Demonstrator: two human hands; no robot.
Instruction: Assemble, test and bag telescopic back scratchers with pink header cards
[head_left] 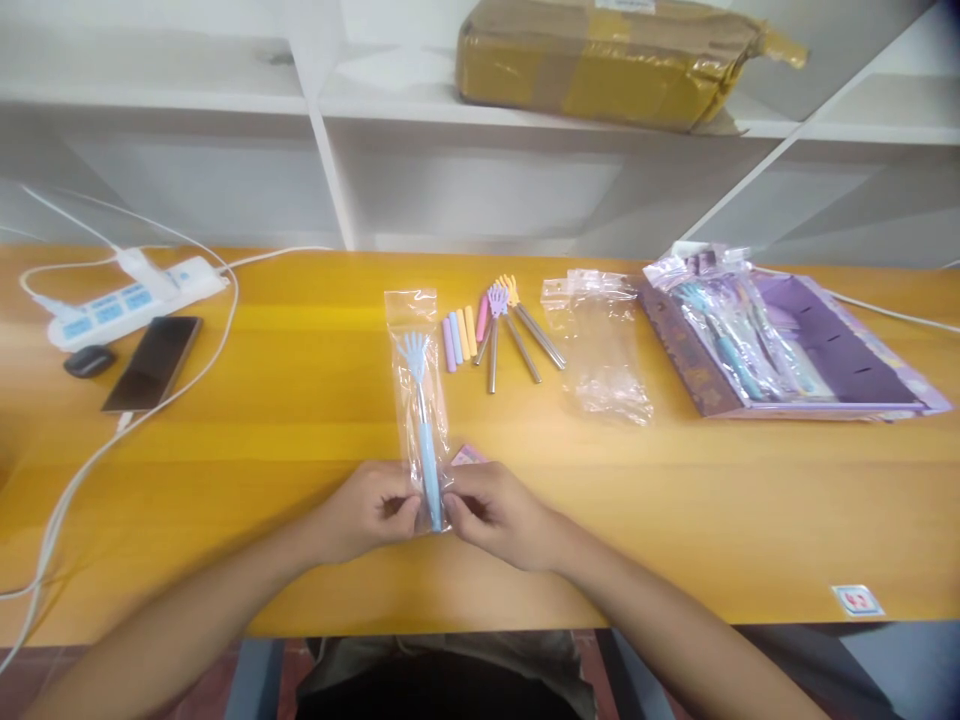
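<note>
A blue back scratcher [427, 450] with a hand-shaped head lies inside a clear plastic bag [403, 405]. My left hand [377, 508] pinches the bag's lower left edge, while my right hand [491, 510] pinches its lower right edge. Beyond my right hand, a small pink card [469, 455] is partly hidden. Several coloured handle sleeves [459, 337] lie in a row past the bag. Beside them are metal rods with hand-shaped heads, one purple [498, 300] and another yellow [511, 290].
Empty clear bags [607, 350] lie right of the rods. A purple box [862, 350] holds bagged back scratchers [731, 345]. On the left are a power strip [139, 300], a phone [152, 363], a black earbud case [89, 361] and white cables. A taped parcel [600, 60] sits on the shelf.
</note>
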